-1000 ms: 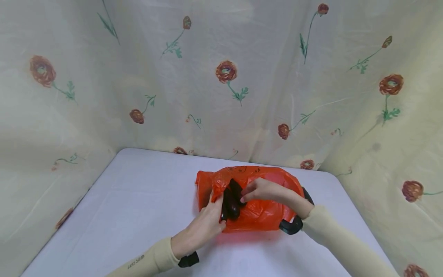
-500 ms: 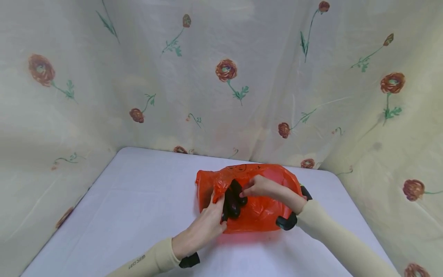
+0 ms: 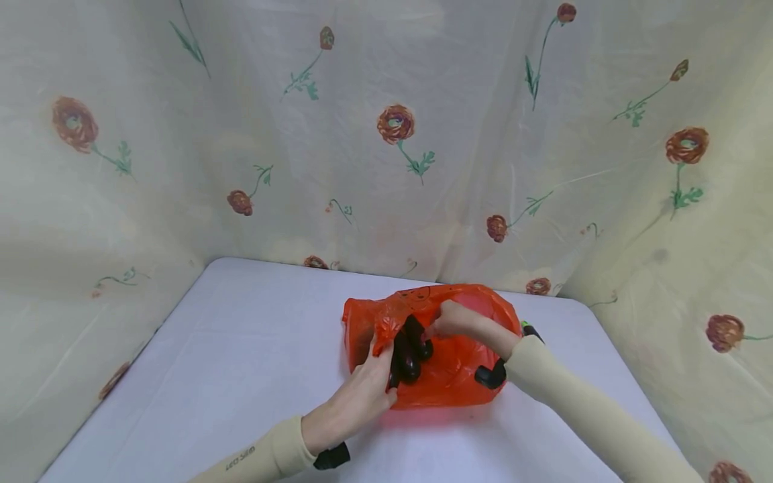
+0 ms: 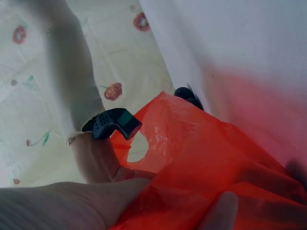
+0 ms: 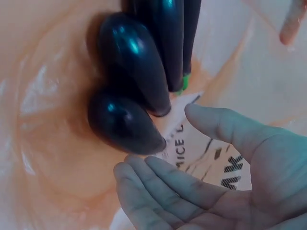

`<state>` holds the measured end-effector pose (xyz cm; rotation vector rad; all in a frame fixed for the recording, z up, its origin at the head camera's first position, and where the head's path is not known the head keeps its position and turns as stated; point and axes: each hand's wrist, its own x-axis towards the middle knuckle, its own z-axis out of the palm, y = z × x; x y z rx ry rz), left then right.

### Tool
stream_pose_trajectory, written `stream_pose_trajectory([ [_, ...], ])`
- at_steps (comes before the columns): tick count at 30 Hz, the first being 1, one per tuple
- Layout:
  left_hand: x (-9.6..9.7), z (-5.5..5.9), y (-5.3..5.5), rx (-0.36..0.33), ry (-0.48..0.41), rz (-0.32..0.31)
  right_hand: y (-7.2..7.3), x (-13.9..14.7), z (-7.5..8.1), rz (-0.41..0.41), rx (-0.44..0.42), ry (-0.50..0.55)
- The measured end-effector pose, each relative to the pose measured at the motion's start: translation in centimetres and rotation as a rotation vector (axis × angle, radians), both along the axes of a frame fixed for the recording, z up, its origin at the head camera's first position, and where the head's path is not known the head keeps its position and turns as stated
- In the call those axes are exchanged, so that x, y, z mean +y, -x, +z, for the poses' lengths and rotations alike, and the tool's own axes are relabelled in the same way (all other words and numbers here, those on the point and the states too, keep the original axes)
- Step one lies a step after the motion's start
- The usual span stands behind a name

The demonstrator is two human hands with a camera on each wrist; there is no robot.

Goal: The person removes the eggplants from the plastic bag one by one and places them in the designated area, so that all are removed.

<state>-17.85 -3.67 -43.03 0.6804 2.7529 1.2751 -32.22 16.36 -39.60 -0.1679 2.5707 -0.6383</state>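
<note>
Left hand [image 3: 360,394] pinched red plastic bag [image 3: 453,386] at eight o'clock; right hand [image 3: 451,319] spread loosely, gripping nothing. Eggplants [image 5: 134,60] looked slick, firm, best held mid-body.

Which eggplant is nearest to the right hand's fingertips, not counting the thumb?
The lowest eggplant in the right wrist view: its narrow end is beside the fingertips of the right hand; the other eggplants appear higher there.
</note>
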Motion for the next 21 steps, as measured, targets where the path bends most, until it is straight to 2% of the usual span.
stream_pose_trajectory([
  [5, 0.1, -0.1, 0.1, 0.005, -0.006, -0.007, 0.6, -0.2, 0.8, 0.016, -0.007, -0.066],
  [8, 0.2, -0.2, 0.0, 0.002, -0.007, -0.008, 0.8, -0.2, 1.0, 0.016, -0.044, -0.07],
  [13, 0.2, -0.2, 0.0, 0.017, -0.004, -0.001, 1.0, -0.1, 1.1, -0.005, -0.098, -0.029],
  [21, 0.2, -0.3, 0.0, 0.018, 0.0, -0.001, 1.8, -0.2, 0.5, -0.016, -0.081, 0.0],
])
